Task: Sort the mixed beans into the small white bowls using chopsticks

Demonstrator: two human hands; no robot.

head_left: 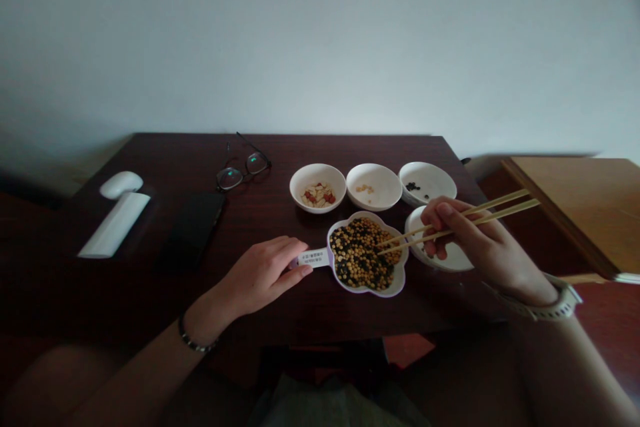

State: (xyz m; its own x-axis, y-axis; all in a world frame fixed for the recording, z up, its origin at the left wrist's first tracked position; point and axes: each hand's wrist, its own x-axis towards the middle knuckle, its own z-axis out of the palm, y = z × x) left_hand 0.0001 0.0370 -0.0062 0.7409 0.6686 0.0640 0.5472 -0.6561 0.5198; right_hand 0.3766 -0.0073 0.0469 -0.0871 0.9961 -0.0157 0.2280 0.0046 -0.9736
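My left hand (267,273) is closed round the labelled handle of a flower-shaped bowl (401,280) with a pale purple rim. Yellow and black beans (357,257) fill it, mixed together. Chopsticks (493,211) are gripped in my right hand (480,247), their tips among the beans at the right side of the bowl. Partly hidden behind that hand is a white bowl (460,265) with a few dark bits. Behind stand three more white bowls: one with pale and reddish pieces (295,195), one with a few yellow beans (393,193), one with some black beans (445,177).
Eyeglasses (245,172) lie at the back of the dark table (280,147). To the left are a white mouse (121,183), a long white case (114,227) and a flat black object (190,227). A wooden surface (585,207) stands at the right, a wall behind.
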